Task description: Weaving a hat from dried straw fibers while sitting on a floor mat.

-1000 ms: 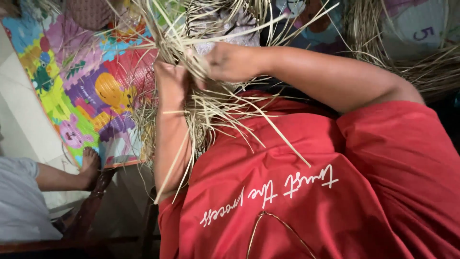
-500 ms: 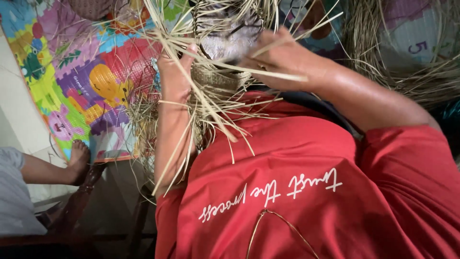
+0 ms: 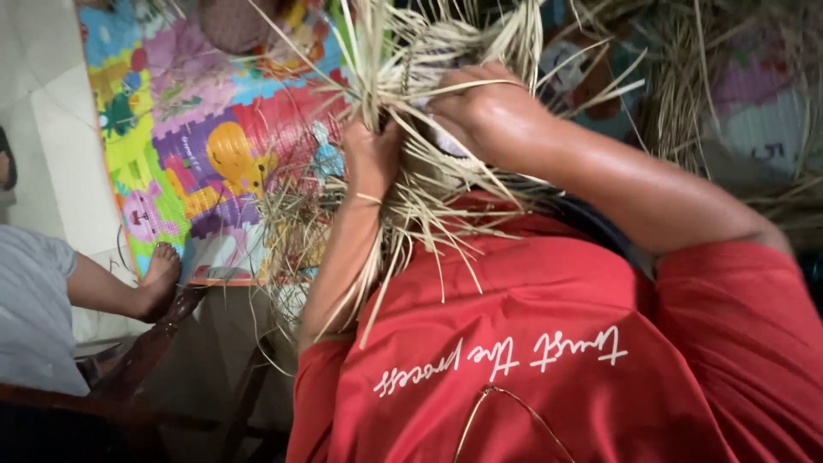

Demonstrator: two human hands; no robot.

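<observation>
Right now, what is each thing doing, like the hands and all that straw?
left hand: closed around the straw bundle, gripping it.
right hand: closed on the straw bundle, strands running over its fingers.
straw bundle: held up, its loose ends sticking out every way.
play mat: lying flat on the floor.
other person's hand: resting on dark wooden furniture.

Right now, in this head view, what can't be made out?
- Left hand: fingers buried in the straw bundle; grip unclear.
- Right hand: fingertips hidden by straw strands.
- Bundle's top: cut off by the upper edge.
- Second person: cut off at the left edge.
</observation>
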